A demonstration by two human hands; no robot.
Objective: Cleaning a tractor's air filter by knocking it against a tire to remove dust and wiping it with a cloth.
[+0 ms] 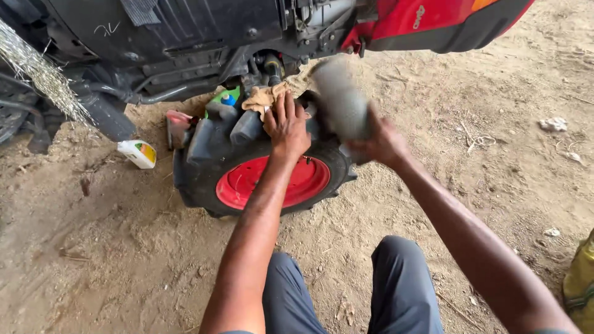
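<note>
A small black lugged tyre (210, 161) with a red wheel hub (247, 180) lies flat on the dirt under a red and black machine (185, 37). My left hand (287, 126) rests spread on the tyre's top edge, its fingers by a tan rag (265, 96). In my right hand (382, 143) is a grey cylindrical part (341, 100), blurred by motion, held just right of the tyre and above it.
A white plastic bottle (137, 153) lies on the dirt to the left of the tyre. Behind the tyre stands a green bottle with a blue cap (226, 98). My knees in grey trousers (402, 278) are at the bottom. A yellow object (580, 284) sits at the right edge.
</note>
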